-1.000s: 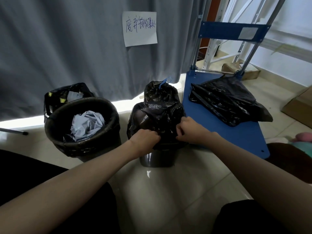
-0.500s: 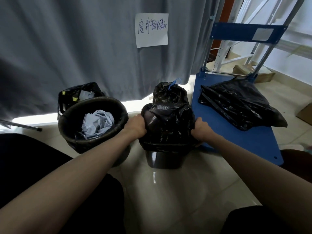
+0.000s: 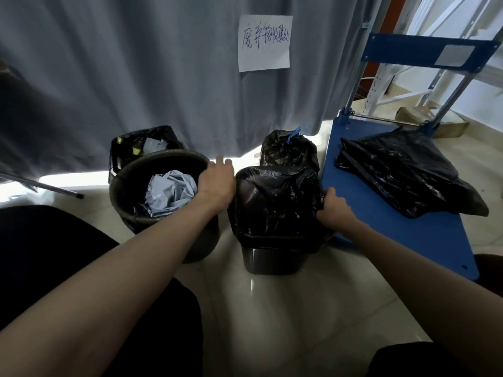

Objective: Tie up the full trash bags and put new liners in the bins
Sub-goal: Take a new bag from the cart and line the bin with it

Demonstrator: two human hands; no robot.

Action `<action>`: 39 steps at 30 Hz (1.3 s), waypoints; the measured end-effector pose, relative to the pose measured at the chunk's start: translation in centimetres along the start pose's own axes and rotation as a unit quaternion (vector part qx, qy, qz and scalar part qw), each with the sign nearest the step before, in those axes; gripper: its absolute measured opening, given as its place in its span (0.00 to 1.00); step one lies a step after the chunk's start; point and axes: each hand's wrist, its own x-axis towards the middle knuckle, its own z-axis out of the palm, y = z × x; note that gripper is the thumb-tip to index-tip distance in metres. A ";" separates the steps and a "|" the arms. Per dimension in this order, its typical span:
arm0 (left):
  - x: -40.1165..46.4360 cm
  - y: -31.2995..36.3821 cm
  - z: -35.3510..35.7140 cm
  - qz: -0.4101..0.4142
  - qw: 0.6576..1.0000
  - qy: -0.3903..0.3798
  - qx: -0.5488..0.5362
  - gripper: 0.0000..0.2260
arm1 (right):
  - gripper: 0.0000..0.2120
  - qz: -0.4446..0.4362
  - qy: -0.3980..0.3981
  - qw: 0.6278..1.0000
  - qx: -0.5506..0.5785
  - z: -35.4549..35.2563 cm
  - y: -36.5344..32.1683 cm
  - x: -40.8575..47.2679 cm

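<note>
Centrally, the black liner (image 3: 275,202) drapes over the small bin (image 3: 272,261) on the floor. Right hand (image 3: 333,210) pinches its right edge; left hand (image 3: 216,183), fingers spread, hovers between it and the round bin (image 3: 130,175) at left.

So the left hand (image 3: 216,186) sits between two bins: the round bin (image 3: 152,170) with crumpled paper (image 3: 170,194) in it is just to its left, and the lined bin (image 3: 272,257) is just to its right, with the right hand (image 3: 333,210) on the far side of that liner (image 3: 275,202). Right of the right hand is the cart deck (image 3: 408,235) with a loose bag (image 3: 402,170) lying on it. Beyond both hands a tied bag (image 3: 288,152) sits behind the lined bin, another bin (image 3: 144,141) is behind the round one, and the curtain (image 3: 136,77) hangs behind it all.
</note>
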 end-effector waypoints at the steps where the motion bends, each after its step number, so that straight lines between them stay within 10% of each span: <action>1: 0.1 -0.6 0.0 -0.012 1.000 -0.013 0.007 0.18 | 0.19 -0.002 0.003 1.000 0.001 0.1 0.0 0.1; 14: 1.2 -3.5 1.5 -0.085 0.990 -0.079 -0.080 0.08 | 0.18 -0.066 0.002 0.998 -0.024 0.0 0.2 0.0; 26: 5.6 1.4 2.2 0.028 0.992 -0.064 -0.107 0.05 | 0.17 -0.076 -0.034 0.995 -0.053 -1.0 2.3 -2.8; 39: 5.2 0.2 1.5 0.126 0.989 -0.014 -0.081 0.24 | 0.16 -0.068 -0.142 0.987 0.027 2.6 -3.6 -3.7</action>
